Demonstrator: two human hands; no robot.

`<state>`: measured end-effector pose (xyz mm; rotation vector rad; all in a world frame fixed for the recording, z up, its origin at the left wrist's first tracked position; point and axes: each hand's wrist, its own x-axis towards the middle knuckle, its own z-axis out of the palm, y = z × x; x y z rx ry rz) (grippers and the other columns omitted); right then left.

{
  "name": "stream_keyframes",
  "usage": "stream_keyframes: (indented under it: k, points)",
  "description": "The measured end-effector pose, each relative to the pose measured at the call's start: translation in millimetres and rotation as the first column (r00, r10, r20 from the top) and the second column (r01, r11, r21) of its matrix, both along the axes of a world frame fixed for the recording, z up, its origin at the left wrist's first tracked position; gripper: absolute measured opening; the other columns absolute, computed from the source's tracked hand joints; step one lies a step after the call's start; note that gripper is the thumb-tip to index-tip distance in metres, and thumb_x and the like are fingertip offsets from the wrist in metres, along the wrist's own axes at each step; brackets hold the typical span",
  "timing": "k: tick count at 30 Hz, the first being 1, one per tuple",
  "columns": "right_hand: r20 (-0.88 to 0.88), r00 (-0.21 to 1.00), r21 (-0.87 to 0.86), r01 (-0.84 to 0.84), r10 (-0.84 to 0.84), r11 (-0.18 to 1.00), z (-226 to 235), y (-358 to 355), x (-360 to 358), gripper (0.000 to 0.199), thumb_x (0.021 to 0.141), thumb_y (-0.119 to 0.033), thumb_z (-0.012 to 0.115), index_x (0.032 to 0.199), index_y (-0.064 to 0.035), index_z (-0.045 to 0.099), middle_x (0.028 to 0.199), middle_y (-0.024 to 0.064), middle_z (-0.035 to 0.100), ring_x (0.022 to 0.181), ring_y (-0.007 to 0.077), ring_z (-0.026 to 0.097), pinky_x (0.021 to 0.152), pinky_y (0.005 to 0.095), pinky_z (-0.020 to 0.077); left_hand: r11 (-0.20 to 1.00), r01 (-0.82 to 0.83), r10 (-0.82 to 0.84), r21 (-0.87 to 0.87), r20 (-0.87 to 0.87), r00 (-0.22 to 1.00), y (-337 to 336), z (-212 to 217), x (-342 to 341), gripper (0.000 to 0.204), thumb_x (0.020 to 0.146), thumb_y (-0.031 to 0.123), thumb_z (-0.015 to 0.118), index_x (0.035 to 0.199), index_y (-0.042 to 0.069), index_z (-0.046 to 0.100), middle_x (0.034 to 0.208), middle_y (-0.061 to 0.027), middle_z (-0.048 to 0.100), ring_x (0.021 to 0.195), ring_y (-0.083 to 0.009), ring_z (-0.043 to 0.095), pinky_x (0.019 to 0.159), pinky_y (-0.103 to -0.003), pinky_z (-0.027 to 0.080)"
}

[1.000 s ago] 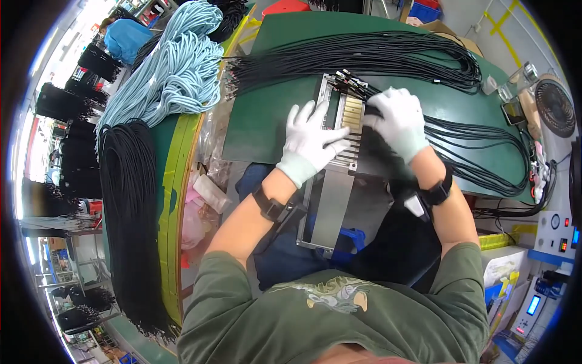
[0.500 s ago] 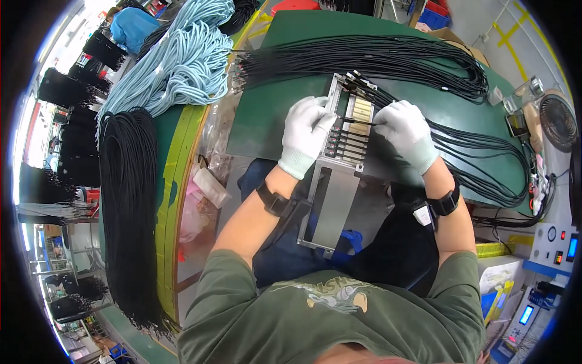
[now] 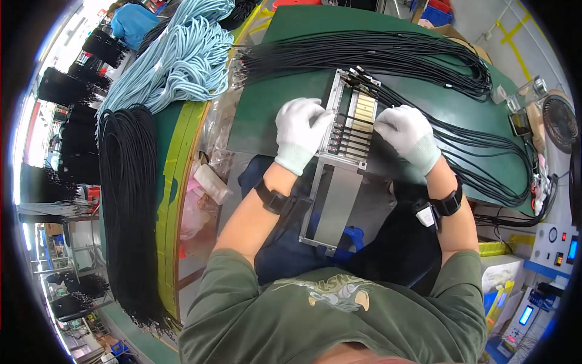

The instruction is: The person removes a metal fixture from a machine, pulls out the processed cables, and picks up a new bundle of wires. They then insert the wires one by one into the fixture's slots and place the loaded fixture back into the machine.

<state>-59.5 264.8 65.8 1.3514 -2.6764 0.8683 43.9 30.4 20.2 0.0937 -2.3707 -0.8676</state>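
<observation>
A metal fixture (image 3: 341, 159) with a row of slots sits in front of me, and several short black cable ends lie across its lower slots. My left hand (image 3: 299, 128), in a white glove, is at the fixture's left rail with thumb and forefinger pinched at a connector end too small to make out. On the other side my gloved right hand (image 3: 407, 132) is closed on a black cable (image 3: 359, 121) that crosses the slots towards the left fingertips. Pale yellow blocks (image 3: 365, 104) show in the fixture's upper part.
Black cable bundles (image 3: 376, 51) lie on the green table (image 3: 254, 115) behind and to the right. Light blue cables (image 3: 188, 57) and a long black bundle (image 3: 130, 182) hang at the left. A small fan (image 3: 558, 121) and a clear jar (image 3: 527, 94) stand at the far right.
My left hand has drawn slightly left, away from the slots. The right hand stays beside the fixture's right edge with only a small shift. The whole view has shifted a little.
</observation>
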Motion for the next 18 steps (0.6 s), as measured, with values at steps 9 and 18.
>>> stream_keyframes:
  k: [9, 18]
  points:
    - [-0.063, 0.998, 0.15, 0.028, -0.019, 0.988, -4.8, 5.5, -3.6, 0.016, 0.086, -0.025, 0.064, 0.082, -0.0107, 0.072, 0.074, 0.0124, 0.066, 0.078, 0.0331, 0.065, 0.073, 0.0448, 0.0523, 1.0, -0.013, 0.012, 0.016, 0.106, 0.994, 0.7, 0.7, 1.7, 0.016, 0.088, 0.02, 0.071, 0.097, 0.007, 0.074, 0.103, -0.0102, 0.073, 0.103, -0.03, 0.063, 0.093, -0.039, 0.048]
    - [-0.078, 0.997, 0.082, -0.017, 0.023, 0.996, -3.7, 2.4, -0.1, 0.015, 0.086, -0.024, 0.064, 0.083, -0.0112, 0.071, 0.072, 0.0114, 0.065, 0.077, 0.0323, 0.064, 0.073, 0.0444, 0.0512, 0.989, 0.083, -0.092, 0.125, 0.069, 0.993, 1.9, -9.9, -2.0, 0.017, 0.089, 0.019, 0.069, 0.099, 0.006, 0.074, 0.105, -0.0123, 0.072, 0.107, -0.0295, 0.062, 0.097, -0.039, 0.047]
